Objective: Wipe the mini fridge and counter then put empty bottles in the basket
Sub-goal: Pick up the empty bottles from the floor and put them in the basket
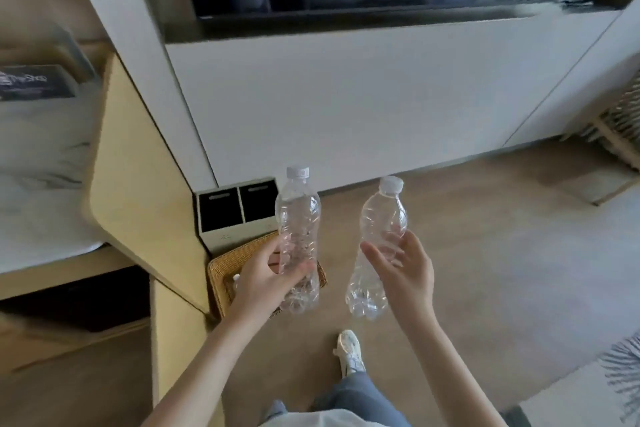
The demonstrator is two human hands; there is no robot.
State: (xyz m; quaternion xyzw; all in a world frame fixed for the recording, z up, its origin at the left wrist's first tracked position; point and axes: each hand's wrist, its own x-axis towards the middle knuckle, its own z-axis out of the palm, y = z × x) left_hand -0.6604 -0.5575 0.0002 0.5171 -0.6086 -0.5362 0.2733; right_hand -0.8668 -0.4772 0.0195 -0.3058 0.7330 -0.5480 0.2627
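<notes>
Item 1: left bottle (298,218), clear, empty, white cap, upright, held above the basket (221,269) (woven, standing on the floor). The left hand (263,282) grips its lower half, fingers (294,272) curled round it.

Item 2: right bottle (381,218), same kind, slightly tilted, in the air right of the basket and outside its rim. The right hand (407,274) holds its middle between thumb and loosely bent fingers.

Room: open floor (467,270) lies right of the basket.

Left of the basket: wooden side panel (138,184) of the desk (34,191), close against it.

Behind the basket: two-slot bin (239,211), just beside it.

Nearer than the basket: one shoe (349,350).
</notes>
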